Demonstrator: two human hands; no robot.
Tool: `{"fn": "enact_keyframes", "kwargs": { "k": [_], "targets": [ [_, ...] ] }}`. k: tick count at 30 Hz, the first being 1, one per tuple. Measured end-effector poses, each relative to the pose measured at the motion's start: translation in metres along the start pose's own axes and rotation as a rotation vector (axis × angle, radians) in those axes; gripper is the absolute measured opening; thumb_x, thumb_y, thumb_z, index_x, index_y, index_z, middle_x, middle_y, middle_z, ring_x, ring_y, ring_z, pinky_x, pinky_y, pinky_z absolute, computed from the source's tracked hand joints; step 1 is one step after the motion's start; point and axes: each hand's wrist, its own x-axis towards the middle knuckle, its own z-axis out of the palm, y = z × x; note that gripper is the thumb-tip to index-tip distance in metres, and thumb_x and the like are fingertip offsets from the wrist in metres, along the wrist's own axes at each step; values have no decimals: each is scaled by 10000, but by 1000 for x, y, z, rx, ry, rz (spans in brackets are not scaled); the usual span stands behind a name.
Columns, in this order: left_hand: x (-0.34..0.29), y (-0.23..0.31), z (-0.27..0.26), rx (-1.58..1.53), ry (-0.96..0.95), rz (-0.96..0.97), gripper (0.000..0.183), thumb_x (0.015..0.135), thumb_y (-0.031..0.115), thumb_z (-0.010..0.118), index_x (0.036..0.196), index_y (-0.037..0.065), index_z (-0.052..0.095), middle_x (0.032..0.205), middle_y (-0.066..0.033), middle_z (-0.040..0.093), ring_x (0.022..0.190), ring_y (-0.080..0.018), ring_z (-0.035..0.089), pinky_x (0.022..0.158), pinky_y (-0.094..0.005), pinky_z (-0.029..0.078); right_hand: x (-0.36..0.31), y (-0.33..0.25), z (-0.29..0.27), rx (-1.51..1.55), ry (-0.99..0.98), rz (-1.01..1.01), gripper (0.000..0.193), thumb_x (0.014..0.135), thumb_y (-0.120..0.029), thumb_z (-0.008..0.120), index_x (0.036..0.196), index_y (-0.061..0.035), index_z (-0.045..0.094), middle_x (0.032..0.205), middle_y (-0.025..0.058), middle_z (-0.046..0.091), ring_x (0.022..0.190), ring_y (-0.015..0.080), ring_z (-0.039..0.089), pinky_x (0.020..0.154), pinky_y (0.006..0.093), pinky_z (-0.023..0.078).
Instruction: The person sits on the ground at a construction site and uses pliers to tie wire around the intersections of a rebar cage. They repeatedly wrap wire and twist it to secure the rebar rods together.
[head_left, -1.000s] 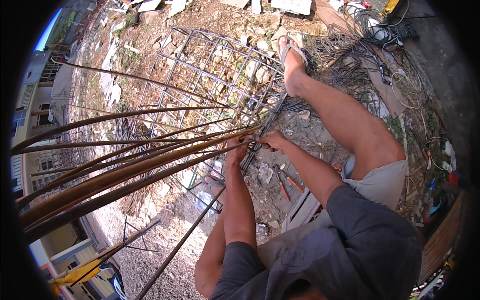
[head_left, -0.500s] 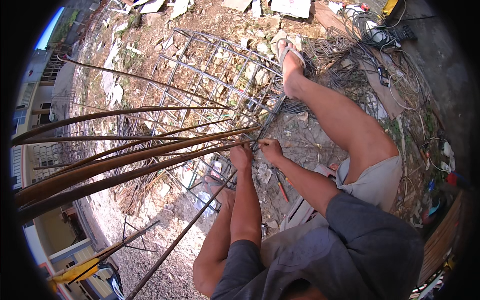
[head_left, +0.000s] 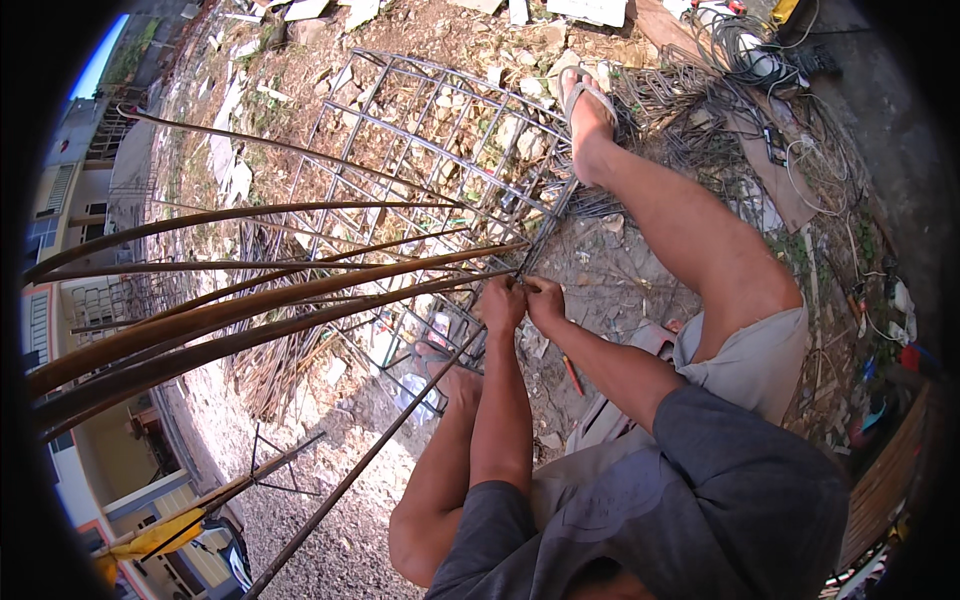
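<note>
Both hands meet at the right-hand ends of long rusty steel bars point(head_left: 205, 318), beside a corner of a steel rebar grid point(head_left: 440, 153). My left hand point(head_left: 503, 305) is closed just under the bar ends, its fingers pinched together. Right against it, my right hand point(head_left: 545, 304) is also closed, with the fingertips toward the left hand. Whatever the fingers grip is too small to make out. Another long bar point(head_left: 365, 465) slants from the lower left up to the left wrist.
My feet in sandals point(head_left: 590, 97) stand either side of the work. An orange-handled tool point(head_left: 572, 375) lies on the ground at the right. Tangled wire and cables point(head_left: 735, 50) fill the upper right. A yellow cloth point(head_left: 165, 535) hangs on a bar at lower left.
My left hand has moved right, off the bars, and now meets the right hand. The right hand has barely moved. The whole view has shifted slightly.
</note>
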Motion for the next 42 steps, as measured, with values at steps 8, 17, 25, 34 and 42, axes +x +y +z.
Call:
{"fn": "enact_keyframes", "kwargs": {
  "k": [8, 17, 25, 34, 42],
  "targets": [
    [-3, -13, -20, -47, -53, 182, 220, 856, 176, 542, 904, 17, 687, 952, -234, 669, 952, -406, 624, 852, -479, 494, 1, -10, 2, -397, -8, -241, 219, 808, -176, 699, 959, -18, 726, 923, 172, 688, 831, 363, 656, 744, 411, 513],
    [-10, -6, -12, -76, 91, -63, 279, 837, 139, 565, 1047, -14, 666, 945, -250, 675, 898, -414, 652, 814, -450, 514, 19, -7, -1, 190, -226, 362, 173, 950, -216, 616, 918, -56, 674, 828, 63, 674, 699, 200, 641, 637, 360, 517],
    [-7, -16, -13, -207, 47, -83, 339, 819, 150, 664, 1140, 43, 663, 940, -199, 696, 825, -356, 679, 735, -431, 529, 28, -1, 7, 1026, -498, 937, 270, 1038, -305, 442, 927, -79, 540, 745, 29, 557, 601, 159, 533, 552, 295, 489],
    [2, -13, -29, -49, 119, -52, 499, 798, 274, 738, 1208, 7, 636, 1019, -222, 682, 948, -345, 668, 835, -414, 513, 42, 1, -5, 780, -567, 1086, 289, 995, -323, 498, 820, -100, 552, 672, 10, 568, 578, 142, 577, 509, 308, 515],
    [19, 12, -36, 0, 86, -399, 807, 831, 619, 634, 1296, -36, 548, 1262, -318, 584, 1184, -451, 570, 985, -486, 450, -3, 46, -88, -826, -560, 584, 410, 863, -399, 647, 1100, -68, 703, 1143, 221, 684, 1124, 275, 654, 950, 458, 505]
  ]
}}
